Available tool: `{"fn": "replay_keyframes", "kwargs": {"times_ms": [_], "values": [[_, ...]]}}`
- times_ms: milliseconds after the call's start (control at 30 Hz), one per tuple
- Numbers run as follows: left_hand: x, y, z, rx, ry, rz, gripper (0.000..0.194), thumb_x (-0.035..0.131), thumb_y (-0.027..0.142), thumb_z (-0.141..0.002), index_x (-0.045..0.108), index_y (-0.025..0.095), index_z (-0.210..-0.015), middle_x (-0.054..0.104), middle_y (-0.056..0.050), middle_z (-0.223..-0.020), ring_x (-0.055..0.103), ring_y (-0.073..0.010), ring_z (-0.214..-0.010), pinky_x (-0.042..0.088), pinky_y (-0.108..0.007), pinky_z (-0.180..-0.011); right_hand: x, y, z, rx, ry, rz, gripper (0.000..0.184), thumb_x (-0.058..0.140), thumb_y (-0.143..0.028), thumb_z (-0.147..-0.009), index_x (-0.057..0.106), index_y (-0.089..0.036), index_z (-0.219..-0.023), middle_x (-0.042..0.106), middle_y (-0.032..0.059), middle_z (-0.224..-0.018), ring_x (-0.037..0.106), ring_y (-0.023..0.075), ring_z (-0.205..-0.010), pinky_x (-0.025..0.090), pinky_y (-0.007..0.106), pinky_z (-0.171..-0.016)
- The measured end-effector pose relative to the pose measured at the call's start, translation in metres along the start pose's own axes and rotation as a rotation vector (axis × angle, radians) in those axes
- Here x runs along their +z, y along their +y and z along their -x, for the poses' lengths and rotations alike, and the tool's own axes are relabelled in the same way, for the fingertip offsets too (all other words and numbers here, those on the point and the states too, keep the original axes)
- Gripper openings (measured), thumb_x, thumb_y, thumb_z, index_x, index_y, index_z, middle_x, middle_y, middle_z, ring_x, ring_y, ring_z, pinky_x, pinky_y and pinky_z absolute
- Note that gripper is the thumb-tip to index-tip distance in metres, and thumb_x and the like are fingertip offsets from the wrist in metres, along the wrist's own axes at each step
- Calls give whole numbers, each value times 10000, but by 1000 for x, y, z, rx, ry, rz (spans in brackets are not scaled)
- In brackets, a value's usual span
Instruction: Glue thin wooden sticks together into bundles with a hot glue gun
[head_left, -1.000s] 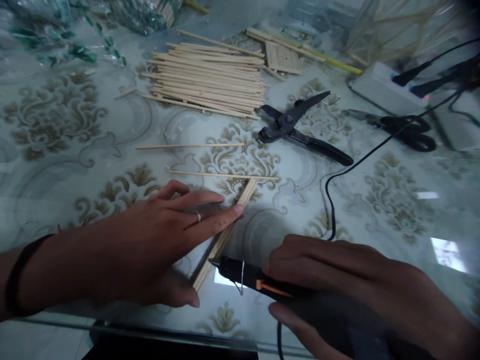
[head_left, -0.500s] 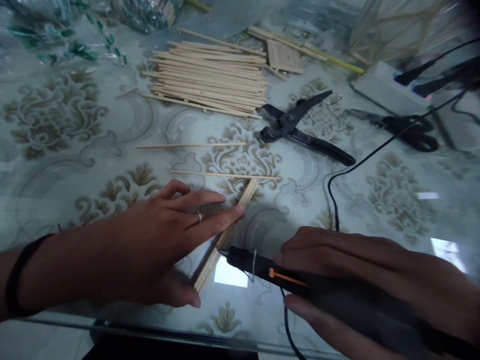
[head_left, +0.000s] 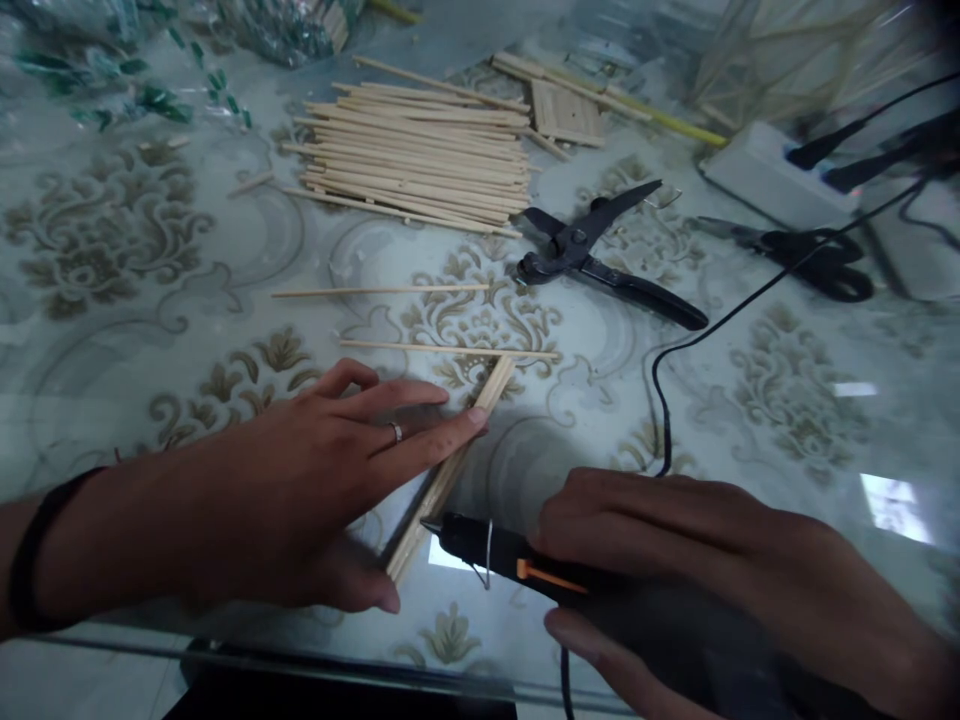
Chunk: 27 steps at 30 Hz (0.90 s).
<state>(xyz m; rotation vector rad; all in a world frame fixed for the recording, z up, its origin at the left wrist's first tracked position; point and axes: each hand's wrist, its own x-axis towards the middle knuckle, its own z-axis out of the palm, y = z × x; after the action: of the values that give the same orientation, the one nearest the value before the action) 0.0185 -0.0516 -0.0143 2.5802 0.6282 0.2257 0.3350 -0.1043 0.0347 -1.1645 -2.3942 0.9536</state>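
My left hand [head_left: 315, 480] steadies a narrow strip of joined wooden sticks [head_left: 452, 468] that lies at a slant. Its index fingertip presses on the upper part and its thumb touches the lower end, while the other fingers are spread. In my right hand [head_left: 675, 560] is a black glue gun [head_left: 480, 545] with an orange part and a wire stand. The gun's metal nozzle meets the strip's lower half. Much of the gun's body is hidden or blurred under my hand. Above the strip lie two thin sticks, one [head_left: 450, 349] close to its top end and another [head_left: 379, 291] farther away.
A pile of wooden sticks [head_left: 412, 155] lies at the back, near black cutting pliers [head_left: 581, 245]. Scissors [head_left: 814, 255] and a white power strip [head_left: 780, 175] with plugs are at right. A black cord [head_left: 664, 380] crosses the patterned table. Clear plastic wrapping [head_left: 112, 60] is back left.
The glue gun's nozzle has slid a little down and left along the strip, with my right hand following. My left hand and the strip keep their places.
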Motion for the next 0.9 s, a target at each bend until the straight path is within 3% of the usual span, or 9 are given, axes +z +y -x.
{"fn": "replay_keyframes", "kwargs": {"times_ms": [100,300,600,767,900], "values": [[1,-1,0,9,6,13,1291,1021,579,-840,301,162,-1826,618,-142,-1791,496,-332,-1686,239,-407,-1361,1,1,0,-8,-35,-39,131,642,-434,-1206,697,-334,-1142,815,-27,-948,784,166,-706,566,302,-588],[3,-3,1,-14,-12,55,1263,958,563,-905,218,222,-1870,594,-161,-1808,479,-370,-1725,293,-496,-1387,1,0,0,-8,101,39,74,698,-375,-1150,719,-336,-1091,841,5,-925,816,233,-703,593,338,-553],[-2,0,0,-14,-28,34,1287,1024,552,-841,298,165,-1832,597,-215,-1794,510,-390,-1705,315,-513,-1377,3,0,-2,4,96,37,38,679,-341,-1135,689,-336,-1099,858,0,-987,825,219,-730,616,321,-599],[-7,1,-1,-2,-53,12,1277,1027,567,-850,299,149,-1813,618,-212,-1776,511,-371,-1699,296,-485,-1361,3,-2,-3,-13,35,-3,132,679,-366,-1168,708,-315,-1050,855,5,-975,820,203,-758,587,304,-617],[-5,0,-1,-10,-35,30,1240,997,538,-877,286,184,-1830,619,-178,-1783,508,-363,-1696,287,-480,-1367,0,-2,0,32,-35,-87,37,737,-306,-1118,719,-315,-1086,794,-44,-914,748,153,-682,550,285,-632]]}}
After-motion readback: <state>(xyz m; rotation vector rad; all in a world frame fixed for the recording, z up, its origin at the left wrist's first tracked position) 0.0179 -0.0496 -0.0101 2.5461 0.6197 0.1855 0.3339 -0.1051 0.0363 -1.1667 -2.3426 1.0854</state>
